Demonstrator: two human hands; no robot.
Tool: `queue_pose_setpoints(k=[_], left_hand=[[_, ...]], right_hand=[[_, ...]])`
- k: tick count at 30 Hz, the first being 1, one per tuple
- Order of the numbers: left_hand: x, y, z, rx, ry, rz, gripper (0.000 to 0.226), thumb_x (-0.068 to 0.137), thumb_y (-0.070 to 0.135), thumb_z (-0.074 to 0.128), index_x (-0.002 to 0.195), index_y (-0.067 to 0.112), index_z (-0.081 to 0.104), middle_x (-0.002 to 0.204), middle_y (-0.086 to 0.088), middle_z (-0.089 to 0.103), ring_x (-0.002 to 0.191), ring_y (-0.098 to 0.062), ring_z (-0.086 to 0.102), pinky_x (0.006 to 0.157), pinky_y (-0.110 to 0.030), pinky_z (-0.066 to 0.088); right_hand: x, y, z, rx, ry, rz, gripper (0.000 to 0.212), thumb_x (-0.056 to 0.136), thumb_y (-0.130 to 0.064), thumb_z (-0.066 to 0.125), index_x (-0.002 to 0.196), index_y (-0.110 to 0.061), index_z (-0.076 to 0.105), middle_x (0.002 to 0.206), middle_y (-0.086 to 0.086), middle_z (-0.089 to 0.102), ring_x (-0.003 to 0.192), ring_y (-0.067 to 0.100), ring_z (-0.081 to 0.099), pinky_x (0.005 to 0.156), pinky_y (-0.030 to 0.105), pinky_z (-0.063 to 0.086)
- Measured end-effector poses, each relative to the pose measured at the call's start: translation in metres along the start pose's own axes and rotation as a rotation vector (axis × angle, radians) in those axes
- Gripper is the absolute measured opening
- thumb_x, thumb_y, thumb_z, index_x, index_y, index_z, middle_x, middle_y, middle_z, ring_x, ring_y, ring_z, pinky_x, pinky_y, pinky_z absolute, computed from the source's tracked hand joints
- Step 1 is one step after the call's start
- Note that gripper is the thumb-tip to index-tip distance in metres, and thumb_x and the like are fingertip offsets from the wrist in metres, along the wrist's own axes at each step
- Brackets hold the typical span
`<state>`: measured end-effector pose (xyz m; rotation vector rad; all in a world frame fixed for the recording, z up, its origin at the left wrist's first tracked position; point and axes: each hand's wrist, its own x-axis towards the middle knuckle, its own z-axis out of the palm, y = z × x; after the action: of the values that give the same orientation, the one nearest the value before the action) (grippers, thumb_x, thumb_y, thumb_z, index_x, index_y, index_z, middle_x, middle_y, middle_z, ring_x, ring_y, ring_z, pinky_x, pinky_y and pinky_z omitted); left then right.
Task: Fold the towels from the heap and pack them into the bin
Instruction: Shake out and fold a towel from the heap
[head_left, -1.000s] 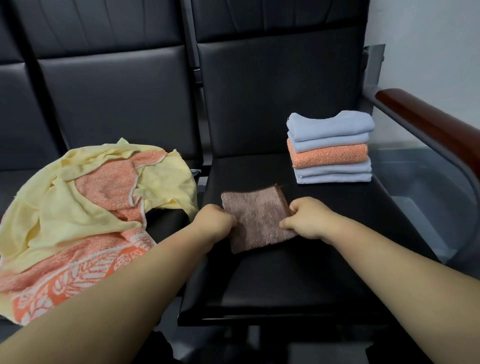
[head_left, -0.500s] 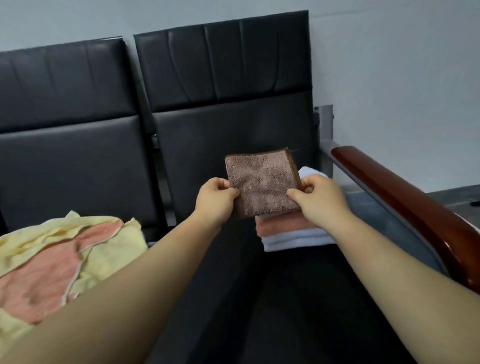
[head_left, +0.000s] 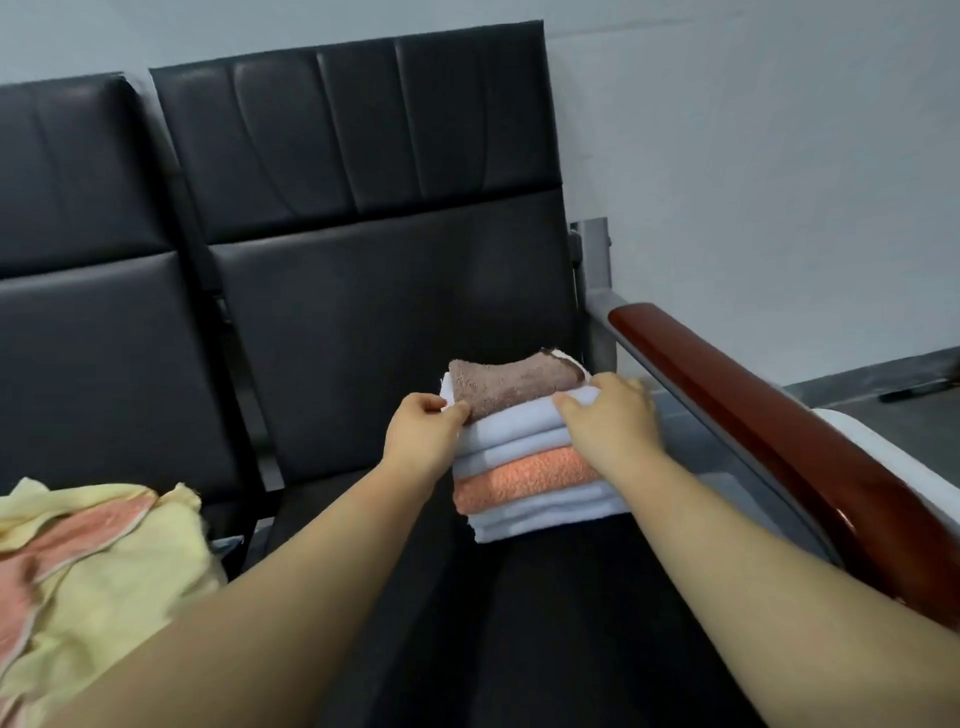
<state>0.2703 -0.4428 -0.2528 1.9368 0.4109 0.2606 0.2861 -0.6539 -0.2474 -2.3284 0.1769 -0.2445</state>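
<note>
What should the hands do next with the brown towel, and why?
Probably release the brown towel and draw both hands back. It lies on top of the folded stack; the left hand pinches its near corner and the right hand rests on the stack's right edge. The heap on the left seat holds more to fold.

Head-worn camera looks forward and down at a black seat (head_left: 545, 623).
Close view; backrest (head_left: 389, 312) and wall (head_left: 753, 130) fill the top.
</note>
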Motion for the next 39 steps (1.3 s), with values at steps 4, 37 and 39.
queue_pose_setpoints(k=[4,37,39], left_hand=[[-0.064,-0.024,-0.035,0.069,-0.018,-0.015,0.037,0.087,0.042,0.071,0.116,0.023,0.059,0.101,0.003,0.069,0.088,-0.017,0.067,0.077,-0.035,0.056],[-0.223,-0.188,-0.44,0.808,0.089,-0.406,0.043,0.091,0.03,0.061,0.134,0.034,0.058,0.111,0.0,0.056,0.086,-0.019,0.061,0.067,-0.03,0.054],[-0.219,-0.191,-0.442,0.783,0.109,-0.391,0.04,0.089,0.03,0.062,0.129,0.034,0.062,0.111,0.001,0.057,0.089,-0.02,0.061,0.066,-0.03,0.051]], right_hand=[[-0.065,0.017,-0.002,0.089,-0.051,0.13,0.05,0.091,-0.043,0.064,0.132,-0.017,0.055,0.128,0.01,0.055,0.111,0.034,0.061,0.089,0.045,0.055],[-0.375,-0.241,0.247,-0.234,-0.953,-0.727,0.037,0.094,-0.039,0.066,0.127,-0.024,0.067,0.125,-0.003,0.065,0.112,0.024,0.061,0.09,0.034,0.053],[-0.376,-0.243,0.255,-0.28,-0.931,-0.746,0.023,0.096,-0.039,0.065,0.11,-0.023,0.071,0.11,-0.004,0.066,0.102,0.024,0.063,0.083,0.035,0.054]])
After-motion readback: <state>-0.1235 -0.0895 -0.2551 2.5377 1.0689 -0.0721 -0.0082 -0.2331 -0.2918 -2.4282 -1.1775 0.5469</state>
